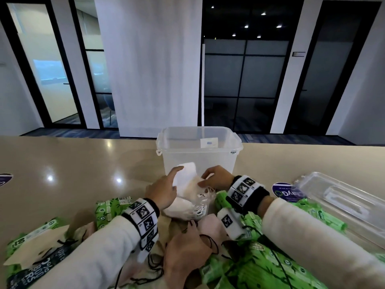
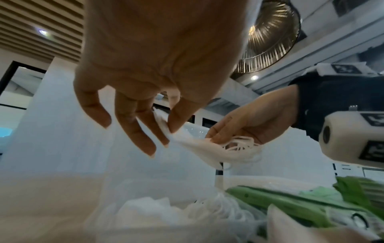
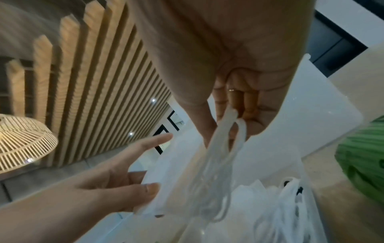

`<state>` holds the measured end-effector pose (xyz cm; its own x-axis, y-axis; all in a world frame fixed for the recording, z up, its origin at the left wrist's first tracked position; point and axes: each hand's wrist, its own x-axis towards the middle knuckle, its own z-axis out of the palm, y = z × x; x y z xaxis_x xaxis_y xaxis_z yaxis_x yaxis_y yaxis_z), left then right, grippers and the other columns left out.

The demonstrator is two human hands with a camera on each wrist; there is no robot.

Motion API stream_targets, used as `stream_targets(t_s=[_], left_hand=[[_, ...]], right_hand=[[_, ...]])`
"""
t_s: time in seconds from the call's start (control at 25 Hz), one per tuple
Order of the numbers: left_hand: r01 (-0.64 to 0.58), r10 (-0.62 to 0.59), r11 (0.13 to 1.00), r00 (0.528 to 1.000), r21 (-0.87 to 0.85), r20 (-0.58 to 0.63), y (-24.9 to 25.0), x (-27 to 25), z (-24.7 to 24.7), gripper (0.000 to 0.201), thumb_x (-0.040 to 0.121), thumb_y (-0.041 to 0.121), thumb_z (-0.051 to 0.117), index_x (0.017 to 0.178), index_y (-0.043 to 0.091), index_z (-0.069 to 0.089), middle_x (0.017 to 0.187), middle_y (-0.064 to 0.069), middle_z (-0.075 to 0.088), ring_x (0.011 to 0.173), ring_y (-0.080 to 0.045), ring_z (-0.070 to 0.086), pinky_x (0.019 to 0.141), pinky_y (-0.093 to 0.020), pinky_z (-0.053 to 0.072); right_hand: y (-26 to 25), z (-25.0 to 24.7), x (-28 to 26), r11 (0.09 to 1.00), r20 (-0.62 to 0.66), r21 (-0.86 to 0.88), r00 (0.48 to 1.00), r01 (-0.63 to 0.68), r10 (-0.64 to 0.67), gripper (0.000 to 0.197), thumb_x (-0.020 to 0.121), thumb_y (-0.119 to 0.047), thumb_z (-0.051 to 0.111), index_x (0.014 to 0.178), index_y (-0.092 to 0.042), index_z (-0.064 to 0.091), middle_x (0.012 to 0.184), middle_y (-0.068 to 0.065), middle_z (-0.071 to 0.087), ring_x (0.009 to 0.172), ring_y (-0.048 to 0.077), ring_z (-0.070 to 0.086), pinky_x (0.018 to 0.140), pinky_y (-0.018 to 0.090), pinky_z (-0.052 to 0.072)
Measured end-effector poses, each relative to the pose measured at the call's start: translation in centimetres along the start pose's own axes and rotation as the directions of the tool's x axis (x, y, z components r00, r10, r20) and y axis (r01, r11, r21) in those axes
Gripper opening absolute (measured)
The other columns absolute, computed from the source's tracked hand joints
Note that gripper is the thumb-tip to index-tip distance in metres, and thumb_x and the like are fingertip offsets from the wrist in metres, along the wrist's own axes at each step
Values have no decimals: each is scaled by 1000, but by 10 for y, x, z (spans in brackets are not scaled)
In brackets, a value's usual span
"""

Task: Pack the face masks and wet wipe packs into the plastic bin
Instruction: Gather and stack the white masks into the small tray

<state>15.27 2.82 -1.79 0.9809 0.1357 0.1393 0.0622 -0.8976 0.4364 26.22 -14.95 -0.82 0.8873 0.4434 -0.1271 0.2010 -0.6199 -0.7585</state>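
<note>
White face masks (image 1: 187, 197) are bunching between both hands just in front of the clear plastic bin (image 1: 199, 151) on the desk (image 1: 73, 163). Left hand (image 1: 164, 189) is pinching one mask's edge in its grip; right hand (image 1: 217, 178) is pinching the ear loops. Green wet wipe packs (image 1: 264, 265) are lying nearer, around the wrists.

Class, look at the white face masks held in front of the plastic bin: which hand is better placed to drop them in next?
Probably the right hand: it grips the white face masks by their loops, near the plastic bin; the left hand only pinches an edge.
</note>
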Motion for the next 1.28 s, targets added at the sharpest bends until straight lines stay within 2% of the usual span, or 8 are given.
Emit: stream_targets(t_s=[0.16,0.28,0.36,0.68,0.8,0.96,1.08,1.28], left_hand=[[110,-136,978,981,178,138,-12,20,9,58,96,8,34,143,42,26,132,-6,57,114,-27,55,88,-36,34],[154,-218,946,953,284,209,-23,31,20,53,96,9,35,136,43,40,145,0,46,129,-24,46,105,-42,27],[153,-235,933,945,325,227,-27,36,26,50,95,12,37,135,42,44,148,2,43,133,-23,42,111,-44,22],[73,-175,927,951,368,253,-29,36,38,37,97,34,45,134,31,52,144,-5,30,135,-27,27,109,-43,29],[-46,-47,939,965,342,258,-28,35,26,38,95,24,53,133,28,52,146,0,32,137,-21,25,108,-42,27],[-162,-80,928,793,336,604,-20,36,16,71,94,26,51,154,21,12,162,-6,-3,149,-23,-1,119,-39,12],[-193,-185,892,671,410,718,-15,33,18,86,94,44,52,154,19,-5,160,-8,-15,149,-24,-7,118,-39,9],[-257,-233,827,652,500,721,-14,37,31,90,94,45,52,153,17,-11,160,-12,-16,149,-25,-2,118,-38,10]], right_hand=[[0,10,32,992,-9,-126,1000,-31,30,24,73,-5,77,70,-16,56,63,6,65,54,16,60,65,30,55],[4,20,45,972,34,-234,999,-30,39,24,72,-4,78,60,-19,63,59,1,67,48,5,58,64,25,55],[7,26,50,958,77,-286,996,-15,38,12,71,-6,79,66,-14,72,73,9,73,51,5,58,68,26,58],[5,31,30,848,105,-513,991,129,-87,20,77,-15,78,96,-8,74,98,9,70,86,17,61,80,25,50],[-1,36,1,745,212,-595,953,300,-215,28,84,-24,70,109,-11,71,113,8,67,107,24,60,93,29,47],[14,51,-23,570,447,-724,894,388,-41,59,86,-42,63,130,-5,49,131,13,54,119,32,52,101,39,40],[18,51,-17,446,467,-804,882,392,66,49,90,-40,58,128,-10,51,132,8,54,124,28,49,114,54,19],[26,60,-2,332,456,-848,888,413,60,30,92,-36,53,109,-14,64,114,7,65,117,27,54,115,59,10]])
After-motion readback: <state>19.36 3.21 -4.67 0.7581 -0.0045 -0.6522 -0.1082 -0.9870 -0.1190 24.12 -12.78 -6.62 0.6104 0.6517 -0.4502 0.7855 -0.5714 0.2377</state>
